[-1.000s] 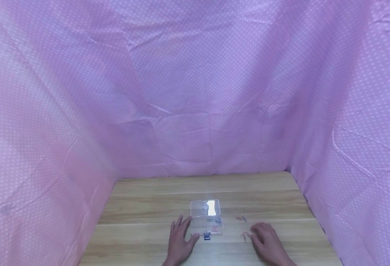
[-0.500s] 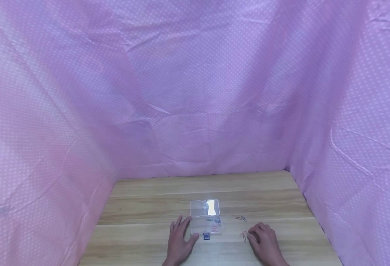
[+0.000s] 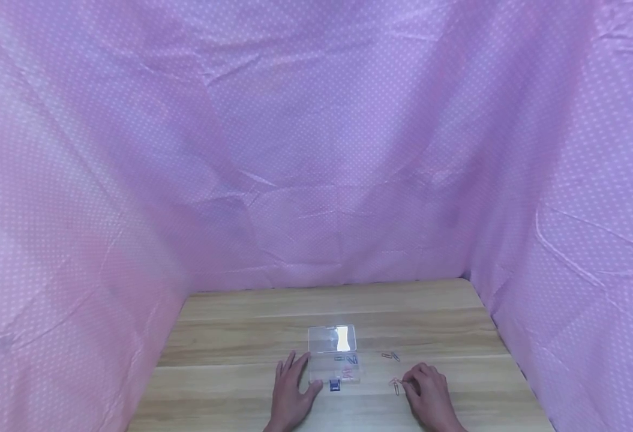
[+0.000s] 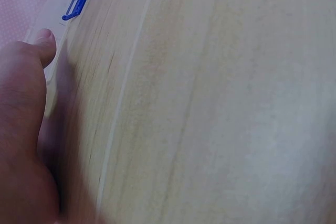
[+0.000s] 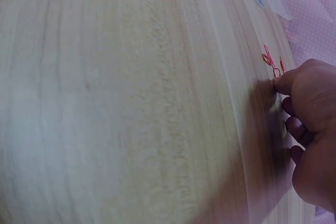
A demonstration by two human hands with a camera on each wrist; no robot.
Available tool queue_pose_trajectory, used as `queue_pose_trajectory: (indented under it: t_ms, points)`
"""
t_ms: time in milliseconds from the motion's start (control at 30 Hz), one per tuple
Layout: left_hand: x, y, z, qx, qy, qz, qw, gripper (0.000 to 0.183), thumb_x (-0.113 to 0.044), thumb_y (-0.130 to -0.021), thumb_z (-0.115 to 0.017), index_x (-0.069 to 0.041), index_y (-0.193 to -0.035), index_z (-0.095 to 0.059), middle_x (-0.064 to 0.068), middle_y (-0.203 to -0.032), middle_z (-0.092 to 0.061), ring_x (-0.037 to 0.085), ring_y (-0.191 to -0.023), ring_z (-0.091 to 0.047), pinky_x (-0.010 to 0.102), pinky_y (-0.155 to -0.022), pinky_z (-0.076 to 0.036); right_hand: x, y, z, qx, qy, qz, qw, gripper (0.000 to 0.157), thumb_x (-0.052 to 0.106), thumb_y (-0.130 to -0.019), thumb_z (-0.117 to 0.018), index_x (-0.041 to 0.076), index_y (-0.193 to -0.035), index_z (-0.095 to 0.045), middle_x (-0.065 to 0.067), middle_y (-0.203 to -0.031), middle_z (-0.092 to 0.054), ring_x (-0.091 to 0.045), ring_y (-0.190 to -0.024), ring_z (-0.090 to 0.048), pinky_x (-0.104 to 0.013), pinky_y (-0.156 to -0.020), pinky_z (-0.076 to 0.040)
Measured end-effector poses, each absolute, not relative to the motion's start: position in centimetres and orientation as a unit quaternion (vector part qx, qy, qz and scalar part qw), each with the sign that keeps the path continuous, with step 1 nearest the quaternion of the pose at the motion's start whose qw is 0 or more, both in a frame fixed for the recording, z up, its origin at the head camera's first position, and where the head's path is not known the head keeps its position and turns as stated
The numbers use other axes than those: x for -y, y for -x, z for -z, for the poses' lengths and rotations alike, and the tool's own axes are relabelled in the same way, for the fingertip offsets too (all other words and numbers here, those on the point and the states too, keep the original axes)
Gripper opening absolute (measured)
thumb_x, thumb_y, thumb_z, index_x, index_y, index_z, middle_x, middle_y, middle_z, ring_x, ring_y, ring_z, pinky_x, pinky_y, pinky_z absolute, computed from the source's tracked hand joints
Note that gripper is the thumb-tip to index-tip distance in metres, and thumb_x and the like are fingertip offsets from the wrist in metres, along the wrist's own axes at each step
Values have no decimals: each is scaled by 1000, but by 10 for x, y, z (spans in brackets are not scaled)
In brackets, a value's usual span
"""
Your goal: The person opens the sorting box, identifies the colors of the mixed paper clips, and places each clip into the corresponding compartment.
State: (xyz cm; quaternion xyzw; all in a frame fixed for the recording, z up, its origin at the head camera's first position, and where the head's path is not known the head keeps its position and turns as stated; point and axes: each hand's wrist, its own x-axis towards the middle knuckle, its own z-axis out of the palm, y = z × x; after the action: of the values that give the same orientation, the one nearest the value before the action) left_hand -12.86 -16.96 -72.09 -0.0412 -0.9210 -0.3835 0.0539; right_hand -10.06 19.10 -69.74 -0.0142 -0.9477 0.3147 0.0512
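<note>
A clear plastic box (image 3: pixel 321 364) with its lid (image 3: pixel 324 340) folded back lies on the table, a blue latch (image 3: pixel 335 385) at its front. Inside are several paper clips, among them a green clip (image 3: pixel 339 359), blue clips (image 3: pixel 352 360) and pink ones (image 3: pixel 347 373). My left hand (image 3: pixel 291 395) rests against the box's left side, fingers spread, thumb at the front corner and index finger near the hinge. With thumb and index finger, my right hand (image 3: pixel 428 393) pinches a reddish paper clip (image 5: pixel 276 72); its far end is hidden by the fingertips. Another clip (image 3: pixel 396 389) lies beside it.
Two more loose clips, one reddish (image 3: pixel 386 356) and one blue (image 3: pixel 396 357), lie farther back, right of the box. The wooden table (image 3: pixel 230 336) is enclosed at the back and sides by pink dotted cloth (image 3: pixel 294 228).
My right hand has moved slightly left to the near group of clips, and its thumb and index finger have closed on one, which has turned. My left hand and the box stay in place.
</note>
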Motion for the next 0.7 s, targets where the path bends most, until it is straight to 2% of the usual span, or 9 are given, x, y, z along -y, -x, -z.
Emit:
queue_pose_trajectory:
  t_ms: [100, 233, 400, 600, 700]
  points:
    - [170, 128, 723, 921, 45, 380, 69, 74, -47, -93, -89, -20, -157, -65, 11, -160, -70, 49, -164, -47, 75, -140, -20, -191, 101, 696, 947, 19, -320, 36, 13, 15, -96, -88, 25, -94, -80, 11, -103, -72, -15, -105, -64, -40, -98, -51]
    - [170, 128, 724, 919, 41, 385, 71, 74, -46, -91, -90, -23, -156, -66, 9, -159, -70, 47, -165, -46, 71, -140, -19, -192, 102, 694, 943, 29, -329, 30, 19, 12, -97, -86, 29, -93, -77, 11, -102, -74, -16, -107, -66, -47, -104, -54]
    - [170, 130, 723, 919, 40, 388, 63, 74, -45, -92, -90, -22, -157, -65, 9, -161, -70, 44, -167, -45, 68, -142, -15, -192, 104, 691, 938, 36, -343, 34, 17, 12, -97, -86, 28, -96, -78, 11, -100, -77, -16, -106, -69, -54, -108, -56]
    - [170, 130, 722, 918, 40, 389, 59, 74, -44, -92, -90, -20, -157, -65, 9, -160, -70, 44, -167, -44, 64, -143, -14, -194, 105, 688, 937, 32, -346, 29, 14, 15, -99, -84, 28, -98, -79, 12, -102, -79, -14, -106, -70, -44, -100, -56]
    - [170, 130, 723, 918, 37, 390, 55, 73, -42, -92, -90, -20, -157, -65, 8, -161, -70, 43, -168, -44, 61, -143, -12, -195, 106, 688, 937, 31, -348, 24, 14, 15, -100, -83, 28, -99, -79, 12, -103, -79, -16, -108, -72, -46, -102, -57]
